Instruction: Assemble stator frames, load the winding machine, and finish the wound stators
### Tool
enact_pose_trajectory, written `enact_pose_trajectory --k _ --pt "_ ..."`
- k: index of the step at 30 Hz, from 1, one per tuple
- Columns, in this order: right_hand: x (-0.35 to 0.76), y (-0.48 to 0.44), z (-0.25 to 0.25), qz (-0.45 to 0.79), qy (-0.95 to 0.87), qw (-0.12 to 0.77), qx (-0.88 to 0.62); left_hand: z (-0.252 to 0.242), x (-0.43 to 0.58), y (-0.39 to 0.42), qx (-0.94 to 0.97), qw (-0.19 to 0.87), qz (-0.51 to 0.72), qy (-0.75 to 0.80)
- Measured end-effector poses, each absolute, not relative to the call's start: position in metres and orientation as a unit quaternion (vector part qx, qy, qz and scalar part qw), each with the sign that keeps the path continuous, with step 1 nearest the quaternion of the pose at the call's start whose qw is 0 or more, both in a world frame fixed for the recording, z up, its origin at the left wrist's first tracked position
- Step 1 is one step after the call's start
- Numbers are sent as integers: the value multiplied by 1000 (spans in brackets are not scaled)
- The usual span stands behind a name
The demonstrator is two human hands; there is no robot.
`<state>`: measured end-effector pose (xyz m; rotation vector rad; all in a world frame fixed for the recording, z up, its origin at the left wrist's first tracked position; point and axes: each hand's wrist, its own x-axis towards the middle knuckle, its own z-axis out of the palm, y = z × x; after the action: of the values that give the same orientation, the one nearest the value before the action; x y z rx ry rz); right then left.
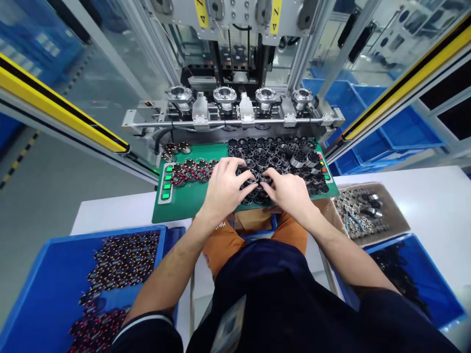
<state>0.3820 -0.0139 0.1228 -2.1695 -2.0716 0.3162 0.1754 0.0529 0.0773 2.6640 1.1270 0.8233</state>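
Many black ring-shaped stator cores (270, 149) stand packed together on the right half of a green work mat (191, 201). My left hand (224, 186) is at the near left of this group, thumb and fingers curved round a stator core (249, 176). Close beside it, my right hand (290, 193) has its thumb and fingertips closed on another stator core (265, 179). The fingertips of both hands nearly meet. Left of my left hand sit several wound stators with red wire (189, 174); behind them are a few with copper wire (176, 148).
Behind the mat stands a machine with a row of metal fixtures (225, 98). Green buttons (166, 186) edge the mat. A blue bin (55, 274) of wound stators is at left. At right are a cardboard box (395, 215) of metal parts and a blue tray (437, 279).
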Motion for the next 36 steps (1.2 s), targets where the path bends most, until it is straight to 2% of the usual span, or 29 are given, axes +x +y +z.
enact_pose_trajectory --k 3,5,7,9,12,16,20,24,29,33,36 --pt "395 -22 139 120 -703 86 -696 77 169 46 855 112 326 388" --pt "418 -43 155 104 -720 174 -664 73 153 36 794 207 401 406" --pt "453 -70 169 40 -723 315 -614 68 130 26 692 310 484 437" --pt "496 -99 175 -22 -697 378 -609 65 103 16 586 352 547 483" --pt "555 -129 161 -28 -638 362 -680 68 70 5 543 351 553 526" --pt "605 -138 111 -3 -536 383 -753 72 56 0 557 314 483 598" --pt "621 -125 52 -2 -472 382 -794 49 64 12 607 246 392 646" --pt "622 -120 13 30 -453 369 -811 25 66 27 651 229 325 647" --pt "626 -120 4 35 -449 380 -808 15 57 29 653 209 301 663" --pt "630 -115 4 68 -476 371 -795 1 52 27 666 234 295 644" --pt "636 -115 10 53 -477 377 -792 -2 45 27 619 287 346 644"
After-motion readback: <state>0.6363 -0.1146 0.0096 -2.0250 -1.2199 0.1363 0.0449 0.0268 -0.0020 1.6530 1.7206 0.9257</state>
